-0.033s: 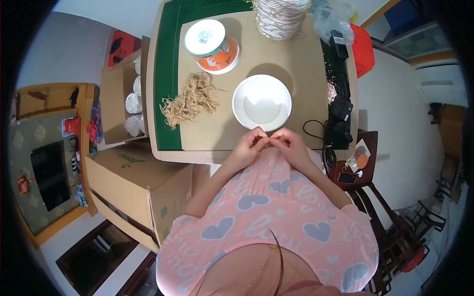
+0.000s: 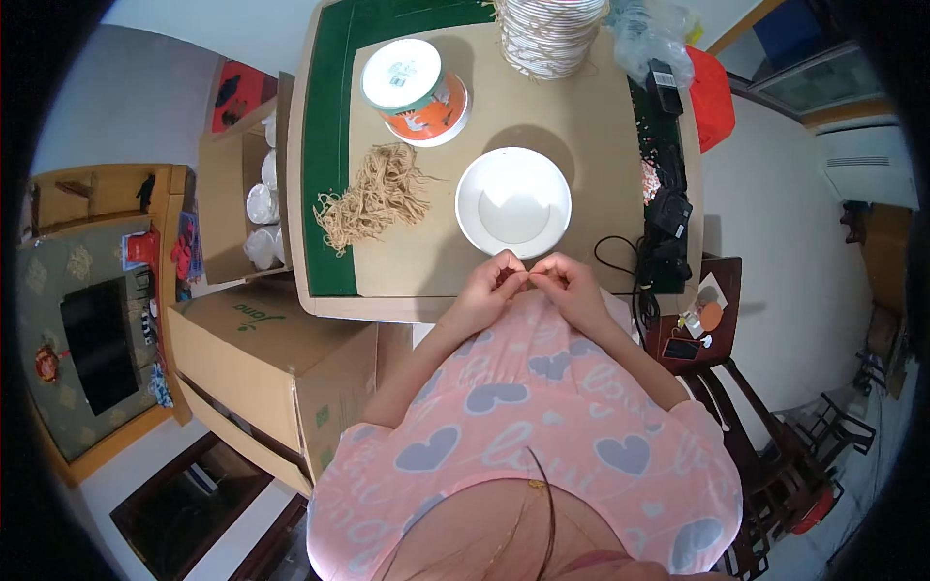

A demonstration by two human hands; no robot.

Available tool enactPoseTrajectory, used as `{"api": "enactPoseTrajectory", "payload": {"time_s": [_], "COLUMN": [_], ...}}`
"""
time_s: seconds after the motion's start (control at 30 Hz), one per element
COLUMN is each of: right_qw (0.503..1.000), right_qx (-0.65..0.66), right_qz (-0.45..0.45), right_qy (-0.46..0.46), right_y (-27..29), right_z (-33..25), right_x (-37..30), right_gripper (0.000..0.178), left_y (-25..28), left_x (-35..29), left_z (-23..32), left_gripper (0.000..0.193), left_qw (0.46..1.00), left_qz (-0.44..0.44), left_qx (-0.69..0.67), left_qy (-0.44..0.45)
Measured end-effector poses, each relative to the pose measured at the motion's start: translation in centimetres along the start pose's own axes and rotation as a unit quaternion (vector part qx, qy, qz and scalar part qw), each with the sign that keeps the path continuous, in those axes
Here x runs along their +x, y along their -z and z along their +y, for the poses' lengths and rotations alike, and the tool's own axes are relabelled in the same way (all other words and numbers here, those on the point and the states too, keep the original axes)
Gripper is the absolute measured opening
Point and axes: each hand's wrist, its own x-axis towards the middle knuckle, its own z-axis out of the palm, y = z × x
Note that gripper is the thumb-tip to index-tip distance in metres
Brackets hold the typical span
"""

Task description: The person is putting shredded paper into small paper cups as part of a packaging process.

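Observation:
My left hand [image 2: 493, 288] and my right hand [image 2: 572, 288] meet at the table's near edge, in front of my chest. Thumbs and fingertips pinch together, almost touching each other. Whatever they hold is too small to make out. Just beyond the fingertips stands a round white tub [image 2: 513, 202], its open mouth facing up. To its left lies a loose pile of tan twine pieces [image 2: 378, 197]. An orange and green printed bucket [image 2: 423, 114] with a white top stands behind the twine.
A tall stack of white rims with tan strings [image 2: 552, 39] rises at the table's far side. Along the right edge are black adapters and cables [image 2: 668, 210], a clear plastic bag [image 2: 651, 41] and a red bag [image 2: 712, 99]. Cardboard boxes [image 2: 262, 329] stand left of the table.

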Motion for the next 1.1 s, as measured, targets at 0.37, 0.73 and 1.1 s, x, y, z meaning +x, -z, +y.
{"api": "enactPoseTrajectory", "payload": {"time_s": [0.37, 0.73, 1.1], "right_qw": [0.976, 0.945, 0.942], "right_qx": [-0.048, 0.043, 0.011], "right_qz": [0.143, 0.227, 0.238], "right_qy": [0.155, 0.231, 0.238], "right_y": [-0.6, -1.9, -1.4], "right_z": [3.5, 0.4, 0.4], "right_x": [3.0, 6.7, 6.5], "right_gripper": [0.008, 0.011, 0.011], "left_y": [1.3, 2.6, 1.8], "left_x": [4.0, 4.9, 5.4], "left_z": [1.7, 5.0, 4.3], "left_gripper": [0.019, 0.020, 0.031], "left_qw": [0.858, 0.967, 0.978], "left_qz": [0.128, 0.138, 0.092], "left_qx": [0.439, 0.190, 0.156], "left_qy": [-0.234, -0.093, -0.108]}}
